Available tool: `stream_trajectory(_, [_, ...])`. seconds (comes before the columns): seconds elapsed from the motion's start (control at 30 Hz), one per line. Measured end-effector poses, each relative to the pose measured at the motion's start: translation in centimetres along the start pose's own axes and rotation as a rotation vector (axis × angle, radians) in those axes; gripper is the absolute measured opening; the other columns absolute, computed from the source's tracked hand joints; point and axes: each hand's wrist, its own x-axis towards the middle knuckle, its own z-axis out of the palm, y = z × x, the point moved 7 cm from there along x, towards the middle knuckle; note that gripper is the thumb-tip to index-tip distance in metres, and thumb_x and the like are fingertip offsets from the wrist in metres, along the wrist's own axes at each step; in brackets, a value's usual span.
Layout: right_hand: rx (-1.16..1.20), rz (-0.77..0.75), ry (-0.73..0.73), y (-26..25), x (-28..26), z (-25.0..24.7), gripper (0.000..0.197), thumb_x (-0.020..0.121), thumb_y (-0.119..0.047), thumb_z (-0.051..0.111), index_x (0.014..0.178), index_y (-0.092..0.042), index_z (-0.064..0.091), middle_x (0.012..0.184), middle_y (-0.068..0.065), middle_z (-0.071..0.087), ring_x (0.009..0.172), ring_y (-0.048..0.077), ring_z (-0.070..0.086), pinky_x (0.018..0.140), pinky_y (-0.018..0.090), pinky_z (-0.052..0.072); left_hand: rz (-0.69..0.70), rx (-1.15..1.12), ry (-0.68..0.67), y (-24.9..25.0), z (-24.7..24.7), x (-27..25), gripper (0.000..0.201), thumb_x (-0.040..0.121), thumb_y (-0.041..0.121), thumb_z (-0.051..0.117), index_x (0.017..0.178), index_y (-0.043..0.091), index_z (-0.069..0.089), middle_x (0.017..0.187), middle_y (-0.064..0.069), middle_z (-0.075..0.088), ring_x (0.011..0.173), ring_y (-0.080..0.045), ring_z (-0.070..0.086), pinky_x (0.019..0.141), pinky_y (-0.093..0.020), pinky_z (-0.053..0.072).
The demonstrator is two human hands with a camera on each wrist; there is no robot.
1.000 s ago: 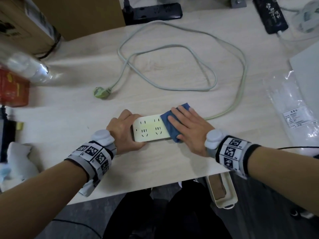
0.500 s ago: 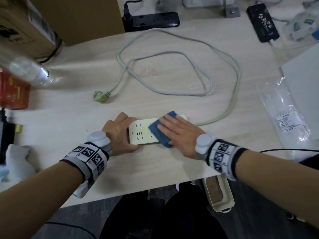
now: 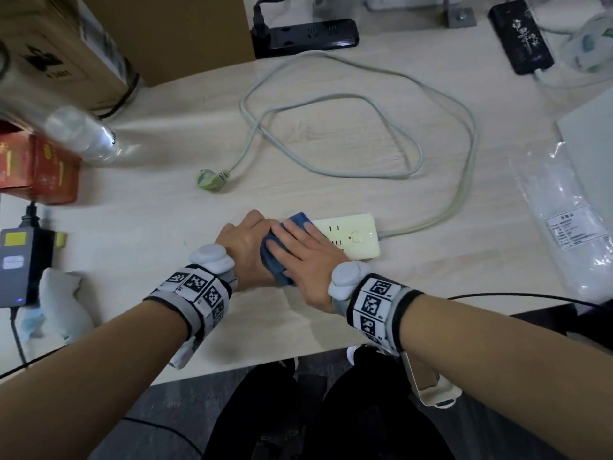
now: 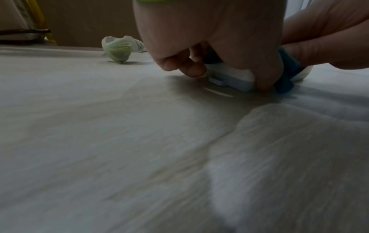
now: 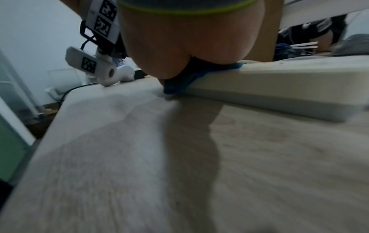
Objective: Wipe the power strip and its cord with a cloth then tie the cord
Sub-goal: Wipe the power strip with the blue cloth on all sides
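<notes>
A cream power strip [image 3: 351,235] lies near the table's front edge, and its right part shows. My left hand [image 3: 245,242] grips its left end, fingers and thumb curled round it [image 4: 229,75]. My right hand [image 3: 298,254] lies flat with straight fingers on a folded blue cloth [image 3: 275,260], pressing it onto the strip's left half. The cloth's edge hangs over the strip's near side [image 5: 179,85]. The pale grey-green cord [image 3: 464,167] leaves the strip's right end, loops across the table and ends in a green plug [image 3: 210,179].
A black power strip [image 3: 305,33] and a cardboard box [image 3: 66,51] stand at the back. A clear bottle [image 3: 79,134] and a red box [image 3: 36,167] sit at the left, a grey adapter [image 3: 16,260] below them. A plastic bag [image 3: 564,220] lies at the right.
My right hand has slid the blue cloth leftward along the strip, from its right end to its left half beside my left hand. The strip's right part is now uncovered.
</notes>
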Motion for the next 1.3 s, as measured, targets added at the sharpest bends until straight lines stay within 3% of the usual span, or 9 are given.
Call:
stream_trajectory(0.13, [-0.050,-0.025,0.011,3.4,-3.1,-1.2,0.060,0.084,-0.017,0.042,0.144,-0.009,0.036,0.151,0.012,0.034,0.140,0.032,0.027,0.114,0.039,0.010,-0.095,0.020,-0.073,-0.6,-0.2,-0.1,0.077,0.052,0.073,0.060,0.121,0.037,0.053,0.100,0.015,0.046,0.088,-0.012,0.052,0.084,-0.033,0.042])
stream_trajectory(0.27, [-0.051,0.075,-0.015,9.3,-8.0,-1.6,0.074,0.086,-0.013,0.055,0.150,-0.019,0.017,0.157,0.003,0.017,0.144,0.024,0.012,0.117,0.045,0.015,-0.192,-0.023,-0.200,-1.3,0.0,-0.6,0.081,0.052,0.073,0.063,0.125,0.049,0.036,0.109,0.018,0.039,0.089,-0.016,0.049,0.085,-0.034,0.044])
stream_trajectory(0.43, [0.091,0.201,0.062,9.7,-7.8,-3.1,0.059,0.090,-0.030,0.044,0.145,-0.011,0.035,0.154,0.009,0.028,0.143,0.031,0.022,0.113,0.045,0.028,-0.275,-0.125,-0.184,-1.9,0.3,-0.7,0.107,0.053,0.073,0.071,0.142,0.034,0.025,0.134,0.009,0.038,0.112,-0.021,0.048,0.094,-0.040,0.044])
stream_trajectory(0.6, [0.086,0.238,0.027,10.4,-8.2,-2.4,0.066,0.092,-0.046,0.039,0.149,-0.014,0.027,0.157,0.008,0.018,0.145,0.029,0.017,0.115,0.042,0.024,-0.321,-0.134,-0.231,-1.1,0.6,0.3,0.084,0.066,0.045,0.081,0.135,0.025,0.037,0.125,0.003,0.041,0.114,-0.017,0.044,0.092,-0.030,0.039])
stream_trajectory(0.73, [0.078,0.195,0.064,10.3,-7.9,-2.1,0.064,0.087,-0.044,0.041,0.140,-0.008,0.043,0.149,0.016,0.036,0.136,0.034,0.033,0.108,0.044,0.033,-0.421,-0.063,-0.338,-1.2,0.5,0.9,0.096,0.054,0.053,0.084,0.132,0.025,0.035,0.118,0.001,0.045,0.104,-0.020,0.052,0.091,-0.041,0.047])
stream_trajectory(0.87, [0.081,0.125,0.227,10.1,-7.7,-4.0,0.043,0.085,-0.028,0.043,0.120,-0.008,0.061,0.131,0.015,0.054,0.117,0.027,0.037,0.091,0.044,0.049,-0.436,-0.062,-0.407,-1.1,0.4,0.7,0.079,0.054,0.052,0.085,0.117,0.024,0.047,0.102,0.007,0.047,0.089,-0.015,0.055,0.079,-0.034,0.050])
stream_trajectory(1.07, [0.111,0.169,0.324,11.6,-5.9,-8.7,0.010,0.081,-0.009,0.055,0.088,-0.007,0.061,0.094,0.010,0.061,0.085,0.034,0.053,0.073,0.040,0.047,-0.317,-0.083,-0.085,0.5,-2.5,1.2,0.057,0.076,0.036,0.076,0.118,0.020,0.039,0.103,-0.002,0.046,0.088,-0.020,0.047,0.079,-0.036,0.044])
stream_trajectory(1.2, [0.275,0.275,0.503,13.3,-5.5,-10.8,0.013,0.085,-0.009,0.052,0.094,-0.007,0.061,0.098,0.008,0.057,0.091,0.029,0.051,0.079,0.039,0.045,-0.095,-0.080,0.215,1.4,-4.2,1.6,0.044,0.081,0.012,0.071,0.118,0.003,0.049,0.112,-0.012,0.049,0.097,-0.030,0.046,0.086,-0.046,0.044])
stream_trajectory(1.3, [0.242,0.323,0.564,12.9,-5.3,-10.6,0.018,0.087,-0.017,0.053,0.095,-0.011,0.068,0.103,0.008,0.055,0.095,0.027,0.047,0.080,0.031,0.040,-0.068,-0.124,0.302,0.7,-4.3,1.1,0.039,0.077,0.008,0.075,0.110,0.002,0.056,0.108,-0.012,0.051,0.090,-0.027,0.051,0.074,-0.041,0.050])
